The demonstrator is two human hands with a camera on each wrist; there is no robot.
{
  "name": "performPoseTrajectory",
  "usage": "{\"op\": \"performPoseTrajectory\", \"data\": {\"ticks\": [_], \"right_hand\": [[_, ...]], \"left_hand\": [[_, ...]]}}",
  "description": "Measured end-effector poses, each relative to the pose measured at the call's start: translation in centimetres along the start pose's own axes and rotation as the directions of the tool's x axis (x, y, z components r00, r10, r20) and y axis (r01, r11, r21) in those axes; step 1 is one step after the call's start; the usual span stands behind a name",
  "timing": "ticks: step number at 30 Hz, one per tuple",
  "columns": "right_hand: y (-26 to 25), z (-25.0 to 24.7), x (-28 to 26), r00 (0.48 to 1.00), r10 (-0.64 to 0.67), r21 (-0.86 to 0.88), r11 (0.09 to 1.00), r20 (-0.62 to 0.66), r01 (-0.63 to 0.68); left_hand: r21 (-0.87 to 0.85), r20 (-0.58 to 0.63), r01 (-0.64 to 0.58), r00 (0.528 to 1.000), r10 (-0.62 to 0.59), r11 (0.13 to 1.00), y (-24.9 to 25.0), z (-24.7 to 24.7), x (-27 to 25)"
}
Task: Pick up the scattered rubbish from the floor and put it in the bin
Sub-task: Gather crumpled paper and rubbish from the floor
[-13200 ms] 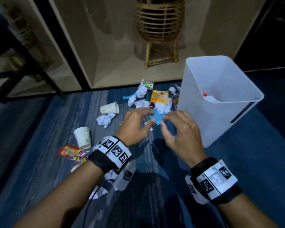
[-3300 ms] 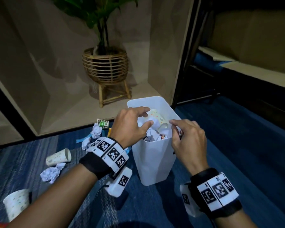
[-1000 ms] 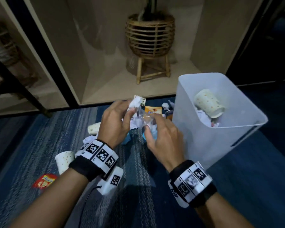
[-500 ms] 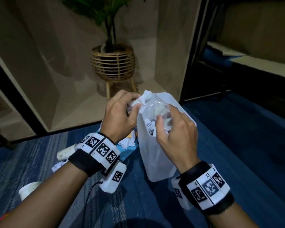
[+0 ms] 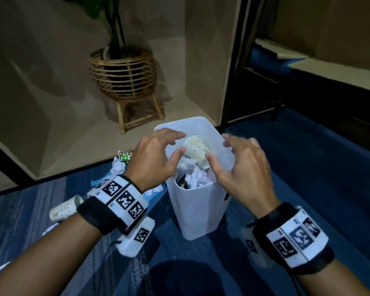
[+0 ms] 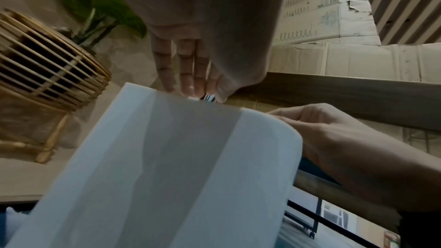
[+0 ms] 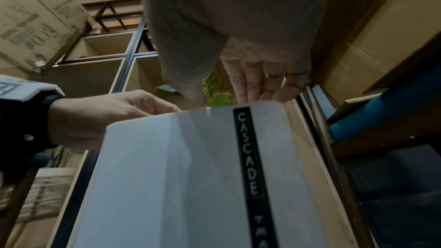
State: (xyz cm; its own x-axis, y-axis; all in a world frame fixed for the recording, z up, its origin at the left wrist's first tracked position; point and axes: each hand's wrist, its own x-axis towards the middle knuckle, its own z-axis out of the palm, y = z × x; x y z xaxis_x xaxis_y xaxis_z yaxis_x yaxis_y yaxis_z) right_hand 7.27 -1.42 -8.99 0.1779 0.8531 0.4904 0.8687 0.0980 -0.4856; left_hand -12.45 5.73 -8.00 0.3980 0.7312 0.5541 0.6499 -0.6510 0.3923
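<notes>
White plastic bin, head view: the bin (image 5: 198, 212) stands lower centre on the blue carpet (image 5: 308, 178), filled close to its rim with crumpled paper (image 5: 195, 177) and a dotted paper cup (image 5: 195, 149) lying on top.
Left hand, head view: the left hand (image 5: 156, 159) hovers over the bin's left rim, fingers spread and loosely bent, holding nothing.
Right hand, head view: the right hand (image 5: 241, 167) hovers over the right rim, fingers apart, empty; its forefinger sits beside the cup, and I cannot tell whether it touches.
Rubbish left on the floor, head view: a second dotted cup (image 5: 65, 208) lies on its side at lower left; a paper ball (image 5: 118, 167) and a green-printed packet (image 5: 124, 155) lie left of the bin behind the left wrist.
Background, head view: a rattan plant stand (image 5: 124, 75) sits in the upper-middle of the frame.
Left wrist view: straight fingers (image 6: 164, 69) reach just above the bin's rim at centre, with nothing gripped.
Right wrist view: fingers (image 7: 253, 80) are extended over the rim of the bin wall with its black label strip (image 7: 247, 154); nothing is held.
Step in hand: a load appears just released into the bin.
Next move: likely turn back to the lower-left floor for the cup; the bin is nearly full, so further pieces may need pressing down.
</notes>
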Motion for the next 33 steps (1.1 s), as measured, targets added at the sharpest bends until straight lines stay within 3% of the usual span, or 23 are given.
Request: {"op": "performPoseTrajectory", "data": {"ticks": [7,12,15,19,24,28,30,33], "right_hand": [[-0.4,-3.7,4.5,0.941,-0.208,-0.226,0.936,0.268,0.271],[-2.4,-5.1,5.9,0.848,-0.203,-0.365,0.836,0.49,0.411],[-3.3,-5.4,6.4,0.816,-0.16,-0.398,0.81,0.555,0.43],[-4.5,-6.0,7.3,0.824,-0.179,-0.389,0.815,0.538,0.431],[-8.6,-4.5,7.0,0.874,-0.331,-0.287,0.851,0.356,0.439],[-13.0,0.9,4.8,0.864,-0.423,-0.096,0.882,0.275,0.462],[-15.1,4.6,3.6,0.864,-0.402,0.022,0.909,0.304,0.416],[-16.6,11.0,1.3,0.858,-0.358,0.118,0.934,0.368,0.339]], "left_hand": [[0.045,0.19,-0.082,0.979,0.072,0.996,-4.4,-4.8,0.8],[-0.014,0.183,-0.063,0.981,0.064,0.998,-6.0,-7.5,1.9],[-0.048,0.18,-0.041,0.982,0.049,0.998,-6.7,-8.6,2.1],[-0.059,0.202,-0.005,0.979,0.017,0.998,-8.8,-10.4,1.4],[-0.05,0.237,0.106,0.967,-0.092,0.993,-13.2,-11.7,-1.0],[-0.044,0.213,0.195,0.96,-0.181,0.98,-16.1,-11.9,-3.7],[-0.04,0.191,0.267,0.948,-0.255,0.963,-17.3,-11.8,-4.9],[0.02,0.258,0.342,0.906,-0.335,0.94,-19.2,-11.1,-6.6]]}}
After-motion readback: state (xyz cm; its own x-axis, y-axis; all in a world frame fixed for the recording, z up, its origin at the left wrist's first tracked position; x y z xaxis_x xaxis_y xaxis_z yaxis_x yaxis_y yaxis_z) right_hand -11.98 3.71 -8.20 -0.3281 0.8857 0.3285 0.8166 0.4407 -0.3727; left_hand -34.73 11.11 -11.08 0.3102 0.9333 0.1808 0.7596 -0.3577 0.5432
